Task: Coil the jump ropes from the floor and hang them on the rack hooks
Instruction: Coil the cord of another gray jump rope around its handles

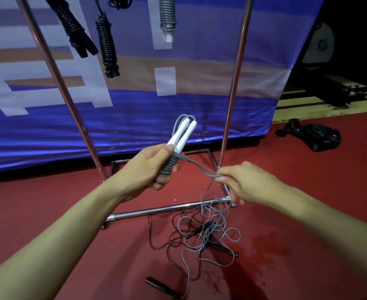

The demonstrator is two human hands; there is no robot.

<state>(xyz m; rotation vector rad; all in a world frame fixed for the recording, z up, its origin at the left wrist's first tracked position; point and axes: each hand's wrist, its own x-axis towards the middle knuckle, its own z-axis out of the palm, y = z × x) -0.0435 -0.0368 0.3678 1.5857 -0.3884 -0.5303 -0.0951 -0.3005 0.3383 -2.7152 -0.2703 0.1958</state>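
Note:
My left hand (pixel 150 167) grips the two white handles (pixel 183 133) of a grey jump rope, with several turns of grey cord (pixel 168 166) wound around their lower ends. My right hand (pixel 245 182) pinches the doubled grey cord a short way to the right of the handles. The loose part of the grey rope (pixel 212 234) lies tangled on the red floor below, mixed with a black rope (pixel 156 237) and its black handle (pixel 161 287). Two coiled black ropes (pixel 108 46) and one coiled grey rope (pixel 167 16) hang from the top of the rack.
The chrome rack has slanted uprights (pixel 232 98) and a base bar (pixel 167 210) on the floor in front of me. A blue banner (pixel 135 113) hangs behind it. A black bag (pixel 312 136) lies on the floor at the right.

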